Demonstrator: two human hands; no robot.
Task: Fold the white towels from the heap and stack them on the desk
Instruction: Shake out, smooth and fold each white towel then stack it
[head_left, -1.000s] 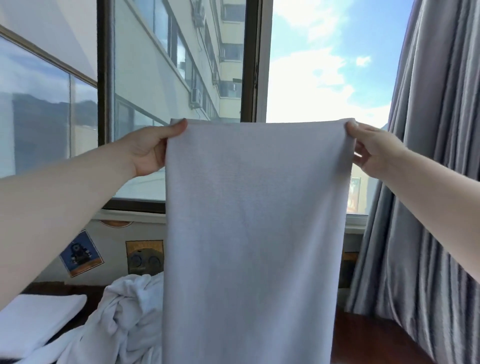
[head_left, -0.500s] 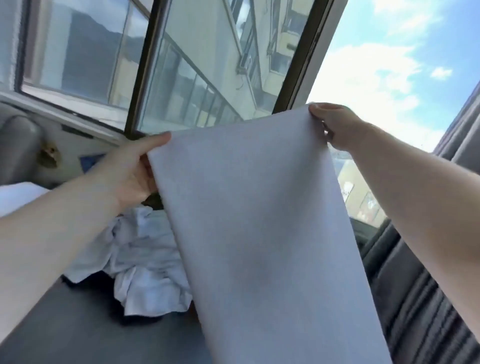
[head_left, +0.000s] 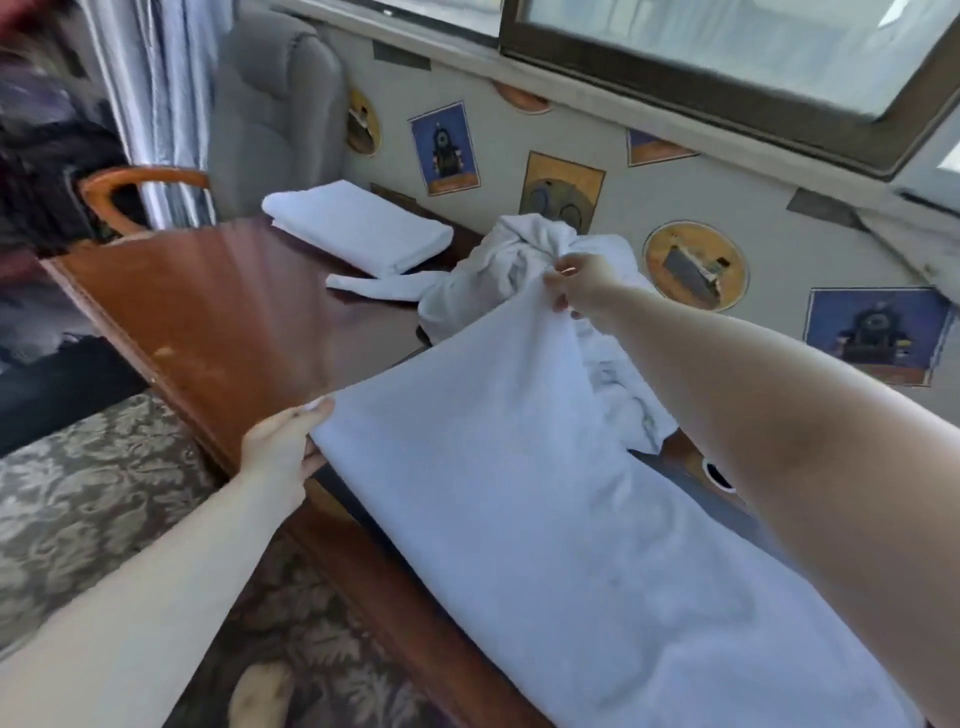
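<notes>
The white towel (head_left: 545, 493), a second ago held up vertically before the window, now slopes low over the wooden desk (head_left: 234, 312), its lower part draped on the near edge. The left hand (head_left: 283, 447) has dropped to the desk's near side, while the right hand (head_left: 582, 283) has moved out over the heap of towels (head_left: 519, 260)

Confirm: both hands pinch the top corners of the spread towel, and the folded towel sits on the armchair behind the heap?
Not quite. The head view shows the folded towel on the desk, left of the heap, not on the armchair. The left hand and right hand do pinch the spread towel.
</notes>
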